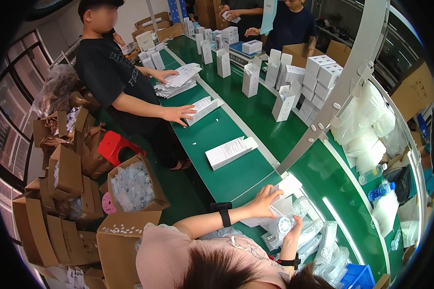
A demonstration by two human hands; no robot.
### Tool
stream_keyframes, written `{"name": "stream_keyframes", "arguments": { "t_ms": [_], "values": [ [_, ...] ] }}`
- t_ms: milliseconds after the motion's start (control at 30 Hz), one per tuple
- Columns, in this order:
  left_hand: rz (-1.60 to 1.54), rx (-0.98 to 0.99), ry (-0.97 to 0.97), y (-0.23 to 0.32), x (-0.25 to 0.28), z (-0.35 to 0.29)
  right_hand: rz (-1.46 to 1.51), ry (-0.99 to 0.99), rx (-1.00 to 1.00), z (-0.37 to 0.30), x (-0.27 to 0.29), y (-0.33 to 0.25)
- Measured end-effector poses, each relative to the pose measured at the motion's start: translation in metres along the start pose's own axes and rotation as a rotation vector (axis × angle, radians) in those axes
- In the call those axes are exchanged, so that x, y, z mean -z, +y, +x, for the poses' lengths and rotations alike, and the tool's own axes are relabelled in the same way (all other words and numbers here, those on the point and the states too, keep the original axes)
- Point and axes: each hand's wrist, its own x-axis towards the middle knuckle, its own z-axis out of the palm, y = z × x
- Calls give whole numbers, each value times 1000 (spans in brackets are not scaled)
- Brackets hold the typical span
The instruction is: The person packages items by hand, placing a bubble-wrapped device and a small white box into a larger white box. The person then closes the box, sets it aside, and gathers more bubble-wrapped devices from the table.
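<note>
The left hand (262, 202), fingers moderately spread, holds 1 white open cardboard box (281, 206); the right hand (292, 232), narrowly curved, holds 1 clear bubble-wrapped package (283, 225).

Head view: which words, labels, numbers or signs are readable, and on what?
Nothing can be quoted.
White cardboard cartons lying on the green tabletop: print too small.
Black T-shirt: chest lettering blurred, skewed.
Brown cardboard box, far right: marks too small.
Blue-labelled clear plastic bottle: label too small.
</note>
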Motion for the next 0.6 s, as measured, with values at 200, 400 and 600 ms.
{"name": "stream_keyframes", "arguments": {
  "t_ms": [200,400,600],
  "values": [
    [-21,21,-3,0,0,1,1,11,-3,-1,-2,1],
    [-17,16,6,3,2,-5,-30,43,82,-6,-3,8],
    [-21,36,-43,3,-4,-11,-31,33,81,-16,-2,10]
  ]
}}
